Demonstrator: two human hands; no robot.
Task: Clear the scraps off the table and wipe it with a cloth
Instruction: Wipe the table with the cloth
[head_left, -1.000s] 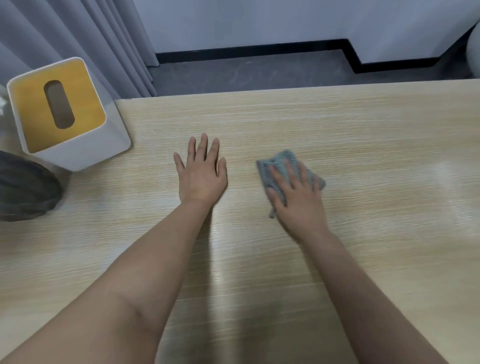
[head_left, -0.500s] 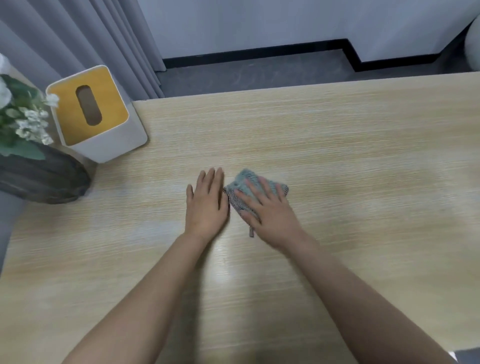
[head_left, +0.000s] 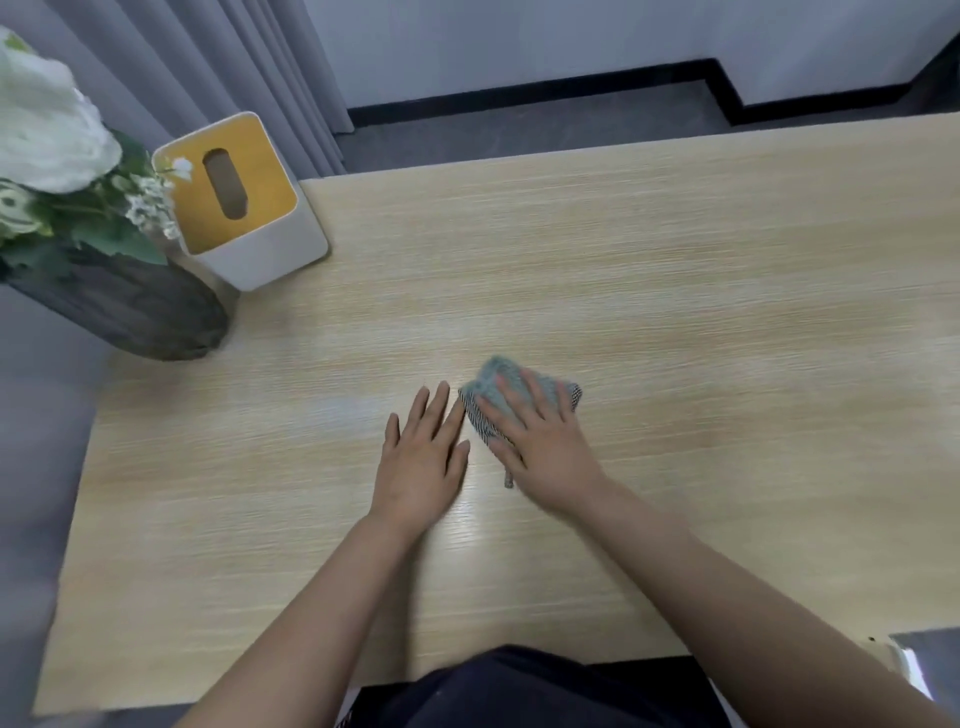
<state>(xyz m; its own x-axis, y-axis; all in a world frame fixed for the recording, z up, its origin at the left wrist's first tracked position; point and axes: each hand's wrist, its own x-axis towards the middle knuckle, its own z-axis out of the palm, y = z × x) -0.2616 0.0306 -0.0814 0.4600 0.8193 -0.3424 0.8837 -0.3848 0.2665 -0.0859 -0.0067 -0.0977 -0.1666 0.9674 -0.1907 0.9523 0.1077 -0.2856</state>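
Observation:
A folded grey-blue cloth (head_left: 491, 387) lies on the light wooden table (head_left: 675, 291), a little left of the middle. My right hand (head_left: 540, 447) lies flat on top of the cloth with straight fingers pressing it down. My left hand (head_left: 421, 457) rests palm down on the bare wood, its fingers close beside the cloth's left edge. I see no scraps on the tabletop.
A white tissue box with a yellow top (head_left: 241, 200) stands at the table's far left corner. A dark vase with white flowers (head_left: 119, 301) stands just in front of it. Grey curtains hang behind the box. The table's near edge (head_left: 208, 696) runs below my arms.
My right hand has slid the cloth leftward across the table until it sits beside my left hand. My view has pulled back, showing the vase, the flowers and the near edge.

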